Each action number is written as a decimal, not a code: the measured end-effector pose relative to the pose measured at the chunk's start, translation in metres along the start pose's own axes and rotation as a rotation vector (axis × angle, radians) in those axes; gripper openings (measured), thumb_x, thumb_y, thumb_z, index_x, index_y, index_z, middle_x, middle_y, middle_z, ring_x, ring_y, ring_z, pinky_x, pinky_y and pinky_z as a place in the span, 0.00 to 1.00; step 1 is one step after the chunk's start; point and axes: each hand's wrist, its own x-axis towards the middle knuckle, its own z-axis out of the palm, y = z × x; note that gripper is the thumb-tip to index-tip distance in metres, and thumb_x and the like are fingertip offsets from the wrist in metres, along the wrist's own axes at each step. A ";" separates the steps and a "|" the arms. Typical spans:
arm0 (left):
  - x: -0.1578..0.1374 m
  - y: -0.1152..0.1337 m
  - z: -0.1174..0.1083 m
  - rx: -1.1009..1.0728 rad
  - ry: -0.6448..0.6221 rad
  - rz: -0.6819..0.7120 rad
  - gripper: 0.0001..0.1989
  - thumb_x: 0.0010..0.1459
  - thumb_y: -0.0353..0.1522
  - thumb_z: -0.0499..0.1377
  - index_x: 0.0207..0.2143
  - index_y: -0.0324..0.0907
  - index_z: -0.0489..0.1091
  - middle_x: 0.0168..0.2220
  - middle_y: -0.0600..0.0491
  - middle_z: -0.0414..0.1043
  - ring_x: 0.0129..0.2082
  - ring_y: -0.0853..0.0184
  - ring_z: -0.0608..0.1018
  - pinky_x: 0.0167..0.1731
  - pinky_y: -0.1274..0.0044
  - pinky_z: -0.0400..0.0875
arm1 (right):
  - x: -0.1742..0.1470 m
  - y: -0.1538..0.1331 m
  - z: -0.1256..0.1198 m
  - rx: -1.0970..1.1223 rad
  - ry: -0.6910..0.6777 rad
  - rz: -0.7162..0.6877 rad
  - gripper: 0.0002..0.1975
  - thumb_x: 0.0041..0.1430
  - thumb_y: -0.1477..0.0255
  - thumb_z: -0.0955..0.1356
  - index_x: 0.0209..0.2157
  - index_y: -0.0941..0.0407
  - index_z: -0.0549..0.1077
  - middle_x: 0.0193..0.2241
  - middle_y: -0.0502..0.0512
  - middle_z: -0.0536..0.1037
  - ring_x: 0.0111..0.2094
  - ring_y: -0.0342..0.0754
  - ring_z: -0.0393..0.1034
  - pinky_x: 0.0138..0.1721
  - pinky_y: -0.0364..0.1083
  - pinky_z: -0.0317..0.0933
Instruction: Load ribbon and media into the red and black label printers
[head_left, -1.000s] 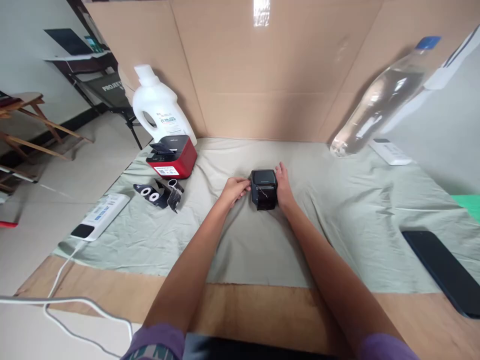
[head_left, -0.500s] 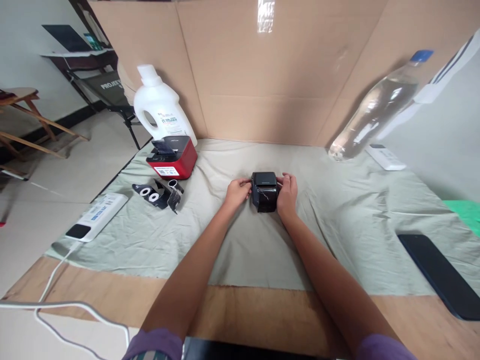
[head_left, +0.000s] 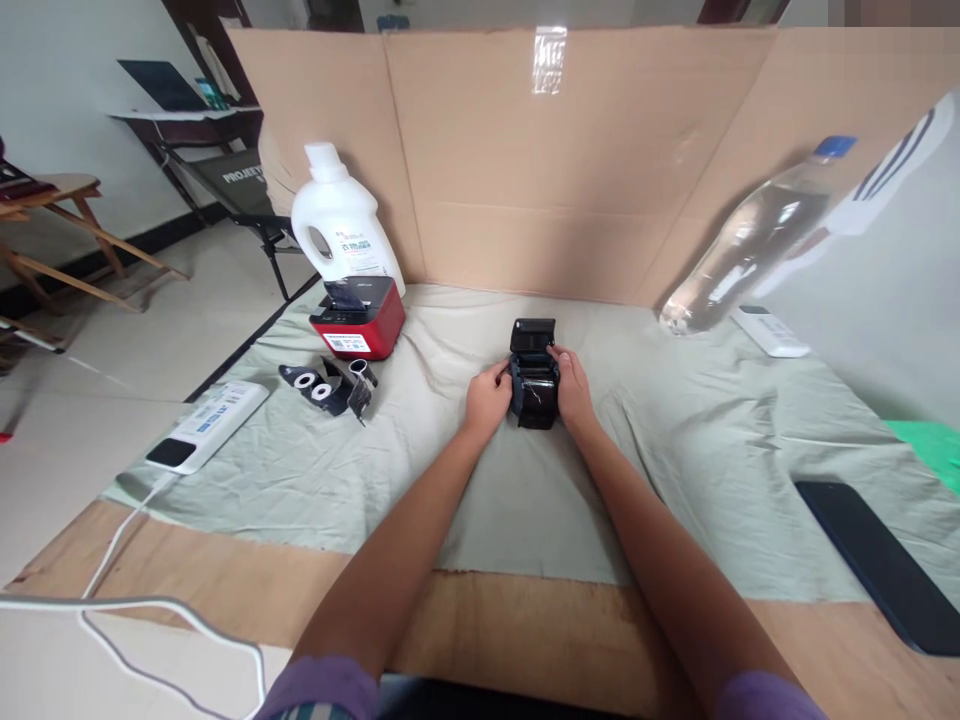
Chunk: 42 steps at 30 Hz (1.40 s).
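- A small, boxy black plastic device point(head_left: 536, 398) sits on a wrinkled pale-green cloth point(head_left: 525, 510); half a second ago its black lid point(head_left: 533, 335) was down, and now it is tipped up at the far side.
- The two bare hands are apart, one on each side of the device: the left hand point(head_left: 487, 400) has fingers against its left side, the right hand point(head_left: 576, 395) against its right. How firmly they grip cannot be told.
- Left of the device: one red-and-black box point(head_left: 379, 325), one white plastic jug point(head_left: 341, 220) behind that box, one white power strip point(head_left: 210, 425), and curled black pieces with three pale rings point(head_left: 330, 390).
- Right of the device: one clear bottle with a blue cap point(head_left: 757, 230), leaning; one slim white block point(head_left: 769, 332); one dark phone point(head_left: 874, 560), nearer the wearer.
- Open cloth lies between the device and the bare wooden table edge point(head_left: 525, 610) nearest the wearer, and between the device and the phone. Behind the device, a tan cardboard screen point(head_left: 540, 190) closes off the far side.
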 end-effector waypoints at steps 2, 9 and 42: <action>-0.001 0.001 -0.001 -0.006 -0.005 -0.008 0.21 0.62 0.27 0.52 0.55 0.40 0.75 0.50 0.48 0.79 0.48 0.62 0.80 0.53 0.73 0.70 | 0.003 0.000 -0.001 -0.019 -0.037 0.014 0.26 0.66 0.51 0.55 0.51 0.54 0.71 0.55 0.59 0.75 0.58 0.50 0.67 0.61 0.52 0.58; -0.001 0.005 -0.005 -0.013 -0.016 -0.038 0.21 0.62 0.28 0.53 0.55 0.39 0.74 0.50 0.47 0.79 0.48 0.62 0.79 0.54 0.74 0.69 | 0.021 -0.023 -0.019 -0.257 -0.069 -0.031 0.23 0.62 0.59 0.60 0.47 0.57 0.75 0.49 0.61 0.79 0.50 0.54 0.72 0.52 0.54 0.64; -0.002 0.011 -0.012 -0.012 -0.069 -0.106 0.17 0.63 0.30 0.51 0.47 0.41 0.79 0.46 0.43 0.79 0.50 0.56 0.79 0.53 0.70 0.69 | 0.046 -0.169 0.033 -0.447 -0.665 -0.042 0.13 0.52 0.65 0.69 0.39 0.53 0.75 0.32 0.54 0.77 0.30 0.49 0.70 0.30 0.47 0.64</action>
